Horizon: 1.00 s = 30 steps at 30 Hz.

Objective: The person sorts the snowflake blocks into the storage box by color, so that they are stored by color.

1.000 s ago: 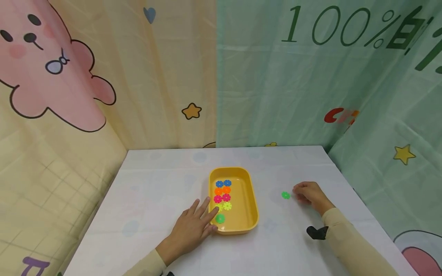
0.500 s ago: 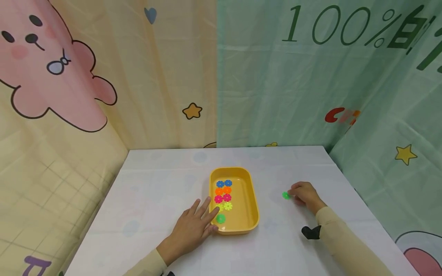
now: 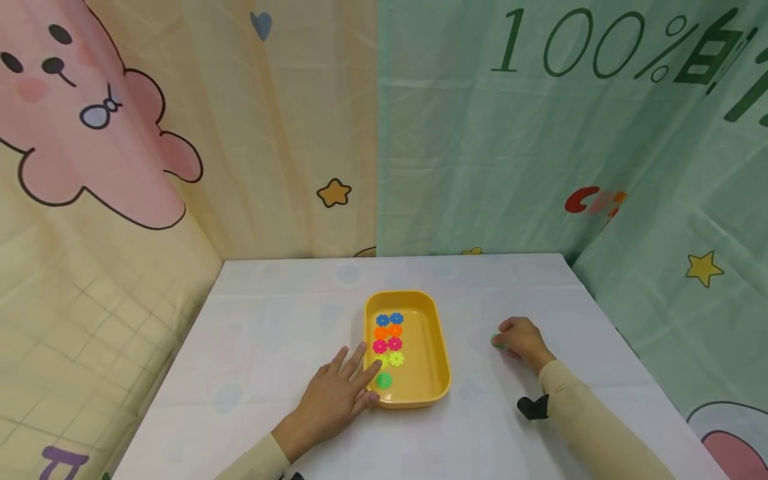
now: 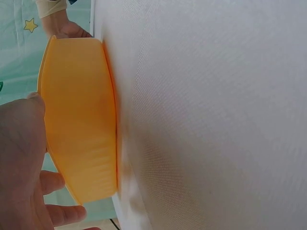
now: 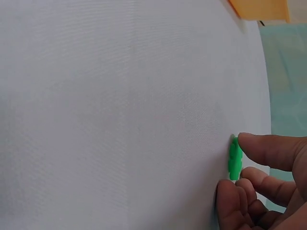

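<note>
On the left edge of a yellow tray (image 3: 443,353) rests my left hand (image 3: 331,399), its fingers spread and reaching over the rim. In the left wrist view this hand (image 4: 21,158) touches the tray's upper edge. Right of the tray, my right hand (image 3: 525,343) is at a green flower-shaped disc (image 3: 495,341), mostly covered in the head view. The right wrist view has the disc (image 5: 235,159) at the table surface, with my thumb on one edge and curled fingers at the opposite edge.
Inside the tray lie pairs of flower-shaped discs: blue (image 3: 389,319), orange (image 3: 388,331), pink (image 3: 387,345) and yellow (image 3: 395,359). A single green disc (image 3: 384,381) lies below them. The white table (image 3: 288,307) meets printed curtains (image 3: 468,167) at the back and sides.
My right hand has moved left onto the green disc, with its fingers now over and around it. The left hand and the tray stay put.
</note>
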Available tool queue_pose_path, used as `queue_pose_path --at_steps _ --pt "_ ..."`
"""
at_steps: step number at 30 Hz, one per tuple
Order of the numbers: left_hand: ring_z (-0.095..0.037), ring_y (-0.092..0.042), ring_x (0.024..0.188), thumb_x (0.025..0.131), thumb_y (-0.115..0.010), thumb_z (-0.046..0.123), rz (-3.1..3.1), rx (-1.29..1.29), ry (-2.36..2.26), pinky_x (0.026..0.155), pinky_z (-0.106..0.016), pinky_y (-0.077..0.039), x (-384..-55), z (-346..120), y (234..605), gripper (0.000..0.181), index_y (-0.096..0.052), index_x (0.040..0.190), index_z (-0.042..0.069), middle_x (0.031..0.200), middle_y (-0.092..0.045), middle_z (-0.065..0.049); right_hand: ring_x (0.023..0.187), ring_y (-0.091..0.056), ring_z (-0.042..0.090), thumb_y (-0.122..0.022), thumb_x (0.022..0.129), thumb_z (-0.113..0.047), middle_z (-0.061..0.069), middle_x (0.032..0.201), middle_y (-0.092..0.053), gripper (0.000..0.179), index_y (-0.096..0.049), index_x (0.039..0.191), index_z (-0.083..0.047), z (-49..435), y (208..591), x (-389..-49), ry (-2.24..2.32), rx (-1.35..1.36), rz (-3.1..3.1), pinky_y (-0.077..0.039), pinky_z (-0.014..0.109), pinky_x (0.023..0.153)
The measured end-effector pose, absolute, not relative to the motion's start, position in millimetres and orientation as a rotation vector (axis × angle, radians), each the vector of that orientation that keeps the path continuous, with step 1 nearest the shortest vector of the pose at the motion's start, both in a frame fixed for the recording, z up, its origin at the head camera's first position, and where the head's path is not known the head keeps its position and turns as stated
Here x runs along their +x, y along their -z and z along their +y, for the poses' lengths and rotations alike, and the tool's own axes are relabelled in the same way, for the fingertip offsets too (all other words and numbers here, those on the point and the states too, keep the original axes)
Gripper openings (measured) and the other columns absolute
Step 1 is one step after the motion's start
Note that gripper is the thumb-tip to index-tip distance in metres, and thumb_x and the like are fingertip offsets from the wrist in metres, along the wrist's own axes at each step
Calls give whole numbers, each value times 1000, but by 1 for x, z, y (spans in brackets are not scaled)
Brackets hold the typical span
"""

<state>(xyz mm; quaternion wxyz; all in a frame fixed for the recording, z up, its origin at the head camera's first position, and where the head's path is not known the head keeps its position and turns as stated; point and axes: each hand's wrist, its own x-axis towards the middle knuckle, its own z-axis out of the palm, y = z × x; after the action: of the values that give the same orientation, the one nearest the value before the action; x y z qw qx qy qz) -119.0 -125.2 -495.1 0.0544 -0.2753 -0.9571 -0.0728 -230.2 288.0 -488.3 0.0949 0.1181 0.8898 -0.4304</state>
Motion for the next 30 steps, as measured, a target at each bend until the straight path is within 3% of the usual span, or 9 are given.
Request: queue_pose_path --at_steps 10,21,30 --pt "-45 -39 144 103 -34 65 -2913 -837 236 98 -59 -47 -119 -125 495 63 -45 155 31 167 -29 -10 85 -59 25 -75 86 -4 18 100 -64 23 -61 102 5 284 490 -229 1179 329 2689 -51 32 64" --pt "-46 -39 143 104 -35 64 -2912 -841 235 98 -58 -48 -118 -125 494 62 -45 155 31 167 -30 -10 74 -58 17 -74 86 -2 9 85 -62 13 -64 91 3 286 491 -231 1234 299 2653 -52 29 61" --pt "-46 -38 144 104 -35 64 -2926 -835 249 98 -59 -47 -118 -126 493 62 -44 156 31 167 -29 -10 74 -60 15 -64 95 0 7 85 -63 13 -62 104 10 279 480 -235 1477 372 2427 -57 28 64"
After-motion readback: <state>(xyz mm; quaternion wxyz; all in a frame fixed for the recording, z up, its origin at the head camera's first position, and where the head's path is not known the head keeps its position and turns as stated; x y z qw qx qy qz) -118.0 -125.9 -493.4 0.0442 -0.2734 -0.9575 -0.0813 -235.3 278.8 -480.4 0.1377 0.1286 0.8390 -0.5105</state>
